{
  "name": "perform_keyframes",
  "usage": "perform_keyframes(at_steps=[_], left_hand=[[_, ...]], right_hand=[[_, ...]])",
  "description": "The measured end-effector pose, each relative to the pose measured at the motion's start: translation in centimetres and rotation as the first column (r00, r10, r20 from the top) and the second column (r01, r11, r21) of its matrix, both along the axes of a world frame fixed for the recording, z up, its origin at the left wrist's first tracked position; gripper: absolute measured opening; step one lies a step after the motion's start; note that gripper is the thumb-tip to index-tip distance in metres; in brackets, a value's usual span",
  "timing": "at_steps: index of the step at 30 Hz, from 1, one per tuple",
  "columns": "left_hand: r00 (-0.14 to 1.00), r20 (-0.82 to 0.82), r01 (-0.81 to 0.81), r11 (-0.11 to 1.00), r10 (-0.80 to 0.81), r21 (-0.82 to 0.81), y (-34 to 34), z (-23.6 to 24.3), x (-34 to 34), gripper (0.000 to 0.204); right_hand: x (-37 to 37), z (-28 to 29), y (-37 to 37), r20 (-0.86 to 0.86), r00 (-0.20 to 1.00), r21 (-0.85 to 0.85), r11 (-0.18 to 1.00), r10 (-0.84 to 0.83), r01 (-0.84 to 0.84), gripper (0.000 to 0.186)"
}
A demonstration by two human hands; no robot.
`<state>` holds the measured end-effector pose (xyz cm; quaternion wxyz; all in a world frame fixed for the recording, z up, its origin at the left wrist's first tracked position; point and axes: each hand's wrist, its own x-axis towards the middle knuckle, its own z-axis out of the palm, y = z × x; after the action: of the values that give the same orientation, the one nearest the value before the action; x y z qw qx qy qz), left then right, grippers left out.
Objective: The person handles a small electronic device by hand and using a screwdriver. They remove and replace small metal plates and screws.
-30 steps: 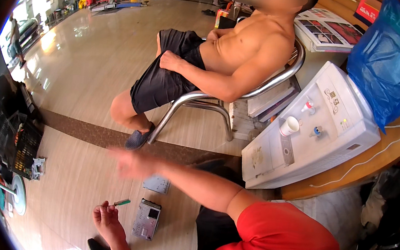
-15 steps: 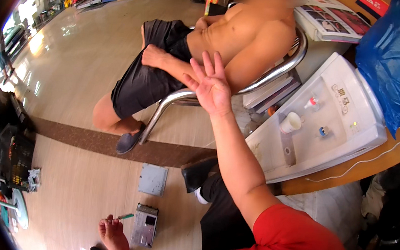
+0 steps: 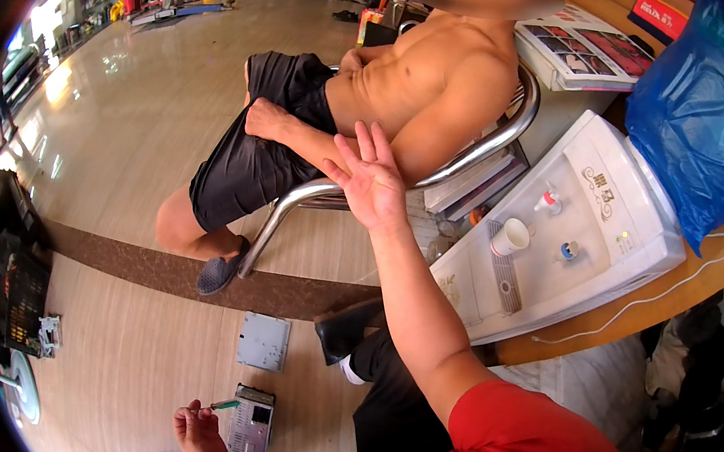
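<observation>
My right hand (image 3: 373, 183) is raised at arm's length with its fingers spread and holds nothing. It hovers in front of a shirtless person in black shorts (image 3: 301, 131) who sits on a chrome-framed chair (image 3: 312, 194). Low in the picture, my left hand (image 3: 197, 432) grips a small green-handled screwdriver (image 3: 224, 404). It is right beside a grey metal electronics box (image 3: 252, 423) lying on the floor. A flat grey cover plate (image 3: 263, 341) lies on the floor just beyond the box.
A white water dispenser (image 3: 572, 239) with a white cup (image 3: 511, 237) stands to the right, against a round wooden counter (image 3: 691, 287). On the counter are a blue plastic bag (image 3: 700, 112) and open magazines (image 3: 583, 51). Dark electronics (image 3: 18, 305) lie at the far left.
My right arm swung up from the floor, rose in front of the seated person and opened its fingers. My left hand stayed by the metal box with the screwdriver.
</observation>
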<state>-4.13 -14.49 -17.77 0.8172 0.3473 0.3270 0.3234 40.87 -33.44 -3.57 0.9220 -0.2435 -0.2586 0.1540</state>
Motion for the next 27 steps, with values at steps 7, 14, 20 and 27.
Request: perform_keyframes(at_steps=[7,14,20,27], left_hand=[[1.000,0.017,-0.022,1.000,0.022,0.014,-0.2,0.6,-0.5,0.010],[0.999,0.039,-0.026,0.999,0.025,0.022,0.1,0.2,-1.6,0.010],[0.999,-0.030,-0.046,0.999,0.045,-0.024,-0.3,0.7,-1.2,0.010],[0.999,-0.009,-0.038,0.999,0.038,-0.019,0.1,-0.6,-1.9,0.007]], right_hand=[[-1.7,2.0,1.1,0.074,0.995,0.100,0.993,0.062,-0.070,0.073],[-2.2,2.2,2.0,0.079,0.996,0.131,0.990,0.041,-0.051,0.074],[-2.4,2.3,0.9,0.095,0.995,0.130,0.990,0.034,-0.046,0.076],[-1.9,2.0,1.4,0.066,0.997,0.099,0.994,0.037,-0.043,0.080]])
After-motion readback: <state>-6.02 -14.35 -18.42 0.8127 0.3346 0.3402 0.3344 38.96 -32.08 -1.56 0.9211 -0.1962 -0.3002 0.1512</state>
